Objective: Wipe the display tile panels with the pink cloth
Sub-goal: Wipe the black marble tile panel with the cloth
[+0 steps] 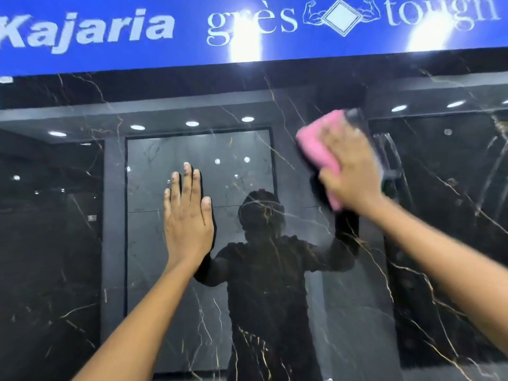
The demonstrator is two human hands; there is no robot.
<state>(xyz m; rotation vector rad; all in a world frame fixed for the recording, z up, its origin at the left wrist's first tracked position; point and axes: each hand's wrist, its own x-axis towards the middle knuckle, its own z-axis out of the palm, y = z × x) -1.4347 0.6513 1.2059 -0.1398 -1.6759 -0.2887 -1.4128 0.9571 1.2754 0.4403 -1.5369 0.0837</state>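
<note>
A glossy black tile panel [68, 243] with thin gold veins fills the view in front of me. My right hand [351, 169] presses a folded pink cloth [319, 149] flat against the panel's upper right part; the hand is blurred from motion. My left hand [188, 215] rests flat on the panel near the middle, fingers straight and pointing up, holding nothing. The panel mirrors a person's dark outline and both arms.
A blue sign band [247, 26] with white lettering runs along the top above the panel. Reflected ceiling spotlights and other tile displays show in the glossy surface. The panel extends past the left, right and bottom edges of the view.
</note>
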